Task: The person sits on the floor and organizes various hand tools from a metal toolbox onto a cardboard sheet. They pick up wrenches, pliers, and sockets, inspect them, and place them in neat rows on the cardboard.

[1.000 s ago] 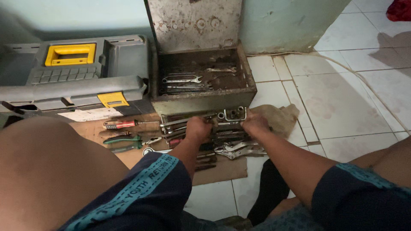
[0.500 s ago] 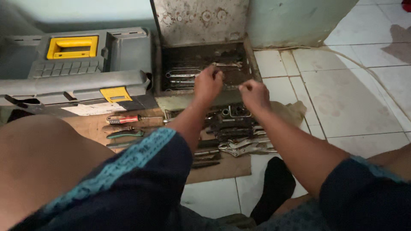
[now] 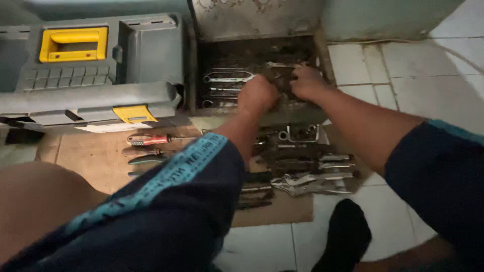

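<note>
Rusty, dull metal toolbox (image 3: 322, 55) stands open on the floor; left hand (image 3: 257, 95) and right hand (image 3: 307, 81), fingers curled on dark tools inside, beside bright slim wrenches (image 3: 227, 76). Walls crowd both wrists.

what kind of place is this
Probably a home floor used as a makeshift repair spot: pale square floor tiles, an open rusty metal toolbox of wrenches that both hands reach into, a grey plastic toolbox with yellow handle, and hand tools spread on brown cardboard.
</note>
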